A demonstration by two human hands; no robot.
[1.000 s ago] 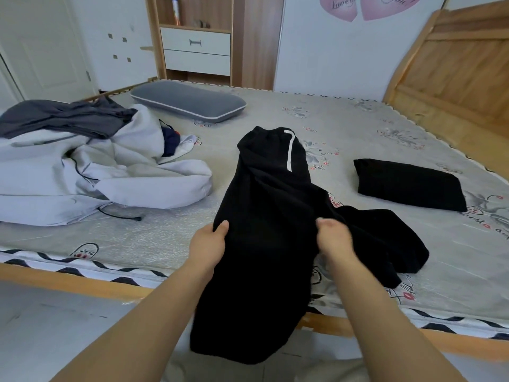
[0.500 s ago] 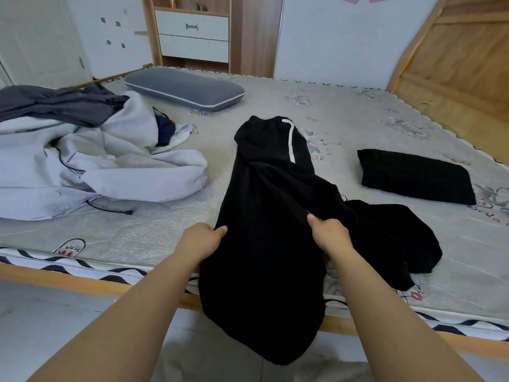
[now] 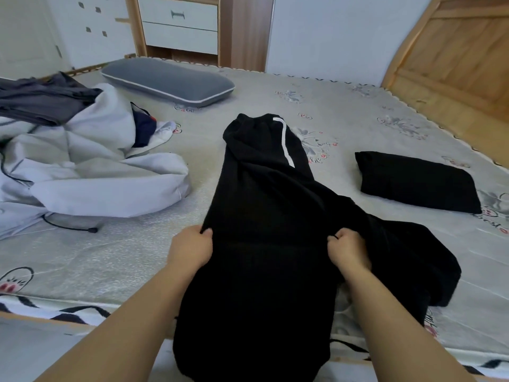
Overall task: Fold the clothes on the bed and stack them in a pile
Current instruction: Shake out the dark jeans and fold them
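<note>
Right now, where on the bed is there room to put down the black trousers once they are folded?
Bare mattress lies between the grey pillow and the wooden headboard, and between the black trousers with a white stripe and the folded black garment. The far left is crowded with a crumpled white and dark grey heap of clothes.

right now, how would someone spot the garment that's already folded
Start at the wooden headboard on the right and look down onto the bed. The folded black garment lies flat there, apart from the black trousers and, unlike them, a compact rectangle with no white stripe.
</note>
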